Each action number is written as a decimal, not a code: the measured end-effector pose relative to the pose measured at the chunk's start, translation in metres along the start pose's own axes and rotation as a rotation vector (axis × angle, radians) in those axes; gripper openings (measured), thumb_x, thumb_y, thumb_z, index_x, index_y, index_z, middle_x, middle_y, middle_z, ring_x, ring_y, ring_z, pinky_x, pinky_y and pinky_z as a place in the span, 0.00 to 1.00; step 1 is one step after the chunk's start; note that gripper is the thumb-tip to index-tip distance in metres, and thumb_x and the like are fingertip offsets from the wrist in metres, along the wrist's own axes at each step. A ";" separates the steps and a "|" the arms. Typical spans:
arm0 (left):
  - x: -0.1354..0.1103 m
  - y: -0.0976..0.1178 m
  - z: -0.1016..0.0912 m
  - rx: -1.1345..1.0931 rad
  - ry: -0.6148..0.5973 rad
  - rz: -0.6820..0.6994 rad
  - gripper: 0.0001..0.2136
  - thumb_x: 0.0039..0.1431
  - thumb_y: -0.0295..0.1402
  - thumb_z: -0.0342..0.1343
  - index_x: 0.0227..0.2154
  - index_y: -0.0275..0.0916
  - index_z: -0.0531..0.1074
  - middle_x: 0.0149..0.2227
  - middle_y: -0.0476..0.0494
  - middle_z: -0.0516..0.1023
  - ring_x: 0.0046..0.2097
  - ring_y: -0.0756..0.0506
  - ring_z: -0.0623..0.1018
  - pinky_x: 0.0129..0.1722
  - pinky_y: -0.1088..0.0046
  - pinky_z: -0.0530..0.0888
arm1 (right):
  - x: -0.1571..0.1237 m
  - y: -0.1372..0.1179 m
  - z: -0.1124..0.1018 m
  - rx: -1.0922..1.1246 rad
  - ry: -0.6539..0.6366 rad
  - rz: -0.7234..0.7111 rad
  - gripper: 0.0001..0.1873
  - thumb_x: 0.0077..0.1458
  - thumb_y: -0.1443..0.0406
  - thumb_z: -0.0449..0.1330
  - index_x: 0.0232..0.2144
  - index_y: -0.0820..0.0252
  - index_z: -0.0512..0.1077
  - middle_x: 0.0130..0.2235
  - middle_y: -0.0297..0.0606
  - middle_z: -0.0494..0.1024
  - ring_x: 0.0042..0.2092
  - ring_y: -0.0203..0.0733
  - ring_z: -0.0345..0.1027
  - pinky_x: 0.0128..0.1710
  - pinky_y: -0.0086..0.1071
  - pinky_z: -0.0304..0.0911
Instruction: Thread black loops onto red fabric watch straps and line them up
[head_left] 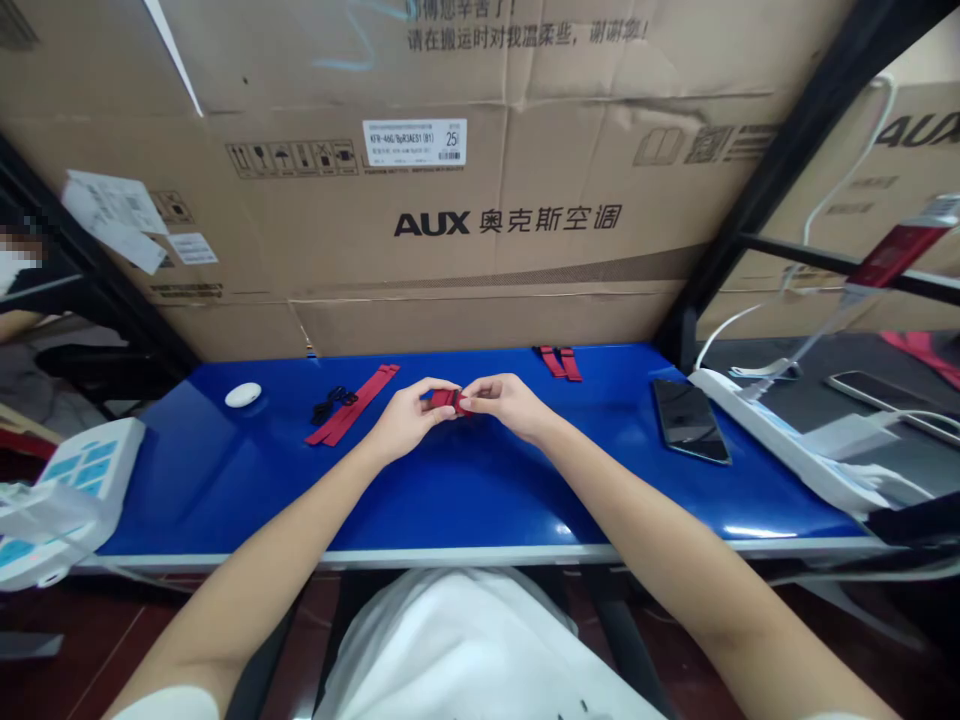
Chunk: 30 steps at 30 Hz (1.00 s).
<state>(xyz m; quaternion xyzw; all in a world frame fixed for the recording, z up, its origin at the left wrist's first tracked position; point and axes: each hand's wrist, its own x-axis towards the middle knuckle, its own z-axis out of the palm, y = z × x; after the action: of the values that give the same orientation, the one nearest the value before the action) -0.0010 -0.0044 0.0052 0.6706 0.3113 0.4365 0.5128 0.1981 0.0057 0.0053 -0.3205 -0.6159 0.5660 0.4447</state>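
Over the middle of the blue table (450, 490), my left hand (411, 418) and my right hand (510, 402) meet at a short red strap (444, 398) with a small black part on it. The fingertips of both hands pinch it, hiding some of it. To the left lie long red straps (356, 408), with several black buckle-like pieces (330, 403) beside and partly over them. Farther back on the right rest two short red straps (559, 363) with black ends.
A phone (690, 420) lies at the right, next to a white power strip (787, 440) with cables. A round white object (243, 395) and another power strip (90, 470) are at the left. A large cardboard box (480, 270) stands behind. Part of another person (19, 260) shows far left.
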 end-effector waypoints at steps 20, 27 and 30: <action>-0.001 0.003 0.001 0.057 0.155 0.004 0.19 0.43 0.35 0.71 0.35 0.36 0.69 0.37 0.41 0.81 0.39 0.42 0.82 0.41 0.62 0.78 | -0.009 -0.003 0.012 -0.540 0.067 -0.410 0.18 0.51 0.61 0.65 0.45 0.56 0.75 0.47 0.42 0.77 0.49 0.47 0.71 0.53 0.39 0.62; -0.003 0.003 0.002 0.047 0.145 -0.019 0.19 0.45 0.36 0.69 0.38 0.37 0.68 0.41 0.41 0.79 0.37 0.44 0.81 0.39 0.65 0.78 | -0.010 0.000 0.012 -0.579 0.144 -0.365 0.21 0.48 0.64 0.66 0.47 0.55 0.76 0.49 0.42 0.79 0.51 0.50 0.72 0.55 0.43 0.62; -0.002 -0.001 0.000 0.111 0.166 0.021 0.19 0.45 0.36 0.69 0.38 0.37 0.70 0.42 0.42 0.79 0.37 0.45 0.80 0.39 0.67 0.77 | -0.010 -0.001 0.011 -0.608 0.157 -0.339 0.22 0.47 0.65 0.67 0.47 0.55 0.76 0.50 0.42 0.79 0.52 0.51 0.72 0.56 0.44 0.62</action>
<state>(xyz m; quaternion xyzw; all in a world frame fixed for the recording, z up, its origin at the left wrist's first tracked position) -0.0022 -0.0061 0.0038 0.6627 0.3694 0.4779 0.4427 0.1923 -0.0083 0.0048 -0.3738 -0.7646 0.2484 0.4626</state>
